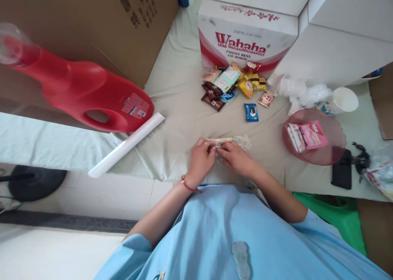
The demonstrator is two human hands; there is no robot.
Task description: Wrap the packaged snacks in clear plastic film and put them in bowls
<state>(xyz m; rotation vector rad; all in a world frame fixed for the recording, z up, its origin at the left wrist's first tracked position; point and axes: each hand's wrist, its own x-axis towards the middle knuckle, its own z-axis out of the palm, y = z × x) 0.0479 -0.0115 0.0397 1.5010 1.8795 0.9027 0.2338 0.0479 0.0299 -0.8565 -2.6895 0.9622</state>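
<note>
Both hands are close together at the front of the cloth-covered table [181,149]. A narrow packet in crinkled clear plastic [242,141], with a pale strip and a bit of green on it, lies at my fingers. My left hand [201,157], with a ring and a red cord bracelet, pinches its left part. My right hand [235,157] has its fingers bent onto the packet's middle, thumb side against the left fingertips. What the packet contains is hidden. Beyond the hands lie a blue snack packet [251,112] and a small cream-and-red packet [266,99].
Wrapped snacks [227,80] are heaped before a Wahaba-style water carton [245,42]. On the right are a pink bowl [336,147] holding packets, a paper cup [346,100], crumpled plastic [307,92], and a phone [342,171]. A red bottle [82,87] and white roll [127,145] are left.
</note>
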